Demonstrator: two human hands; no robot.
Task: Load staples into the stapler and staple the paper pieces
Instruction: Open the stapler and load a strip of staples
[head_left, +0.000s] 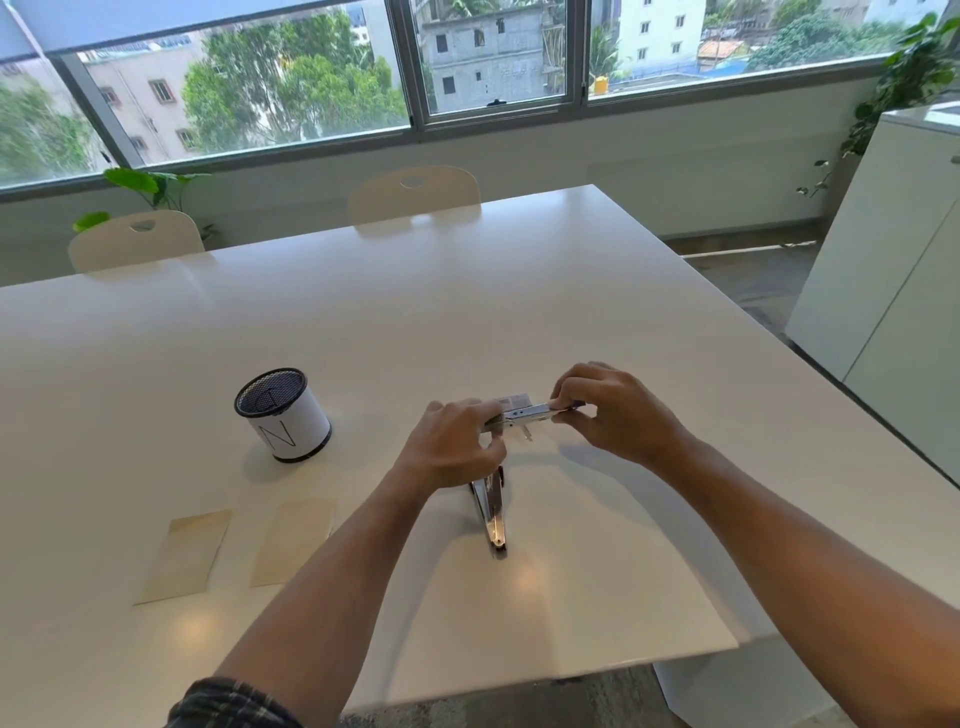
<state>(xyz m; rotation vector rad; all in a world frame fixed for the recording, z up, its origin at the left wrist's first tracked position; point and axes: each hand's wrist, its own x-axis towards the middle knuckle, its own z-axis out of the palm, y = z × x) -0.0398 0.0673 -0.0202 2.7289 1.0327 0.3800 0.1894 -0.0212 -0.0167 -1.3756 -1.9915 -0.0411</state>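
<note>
**Stapler open, loading step underway**

Centre of frame, just below middle: both hands work on the stapler (524, 415), which is swung open. Its metal magazine arm is held level above the table (467, 291); the other half (492, 512) hangs down toward the table, tip at or near the surface, contact unclear.

Left hand (457, 447): grip closed on the left end of the magazine arm, near the hinge. Right hand (602, 410): fingers pinched on the right end of the same arm. A pale strip (511, 401) sits just behind the arm, possibly staples or their box, too blurred to say. Cannot tell whether staples are already in the channel.

Judgement: this is the loading step, not stapling. Next move likely calls for seating the staple strip straight in the channel, then closing the stapler fully. Left hand must steady the arm so the strip does not skew or spill.

Paper pieces: two cream slips (189, 556) and (296, 540) lie flat in the lower left of frame, side by side, apart from each other and untouched. Not yet stapled.

Containers: one mesh cup with a white paper wrap (283, 428) stands upright left of centre, well apart from the hands. Its inside looks dark; no contents visible.
</note>
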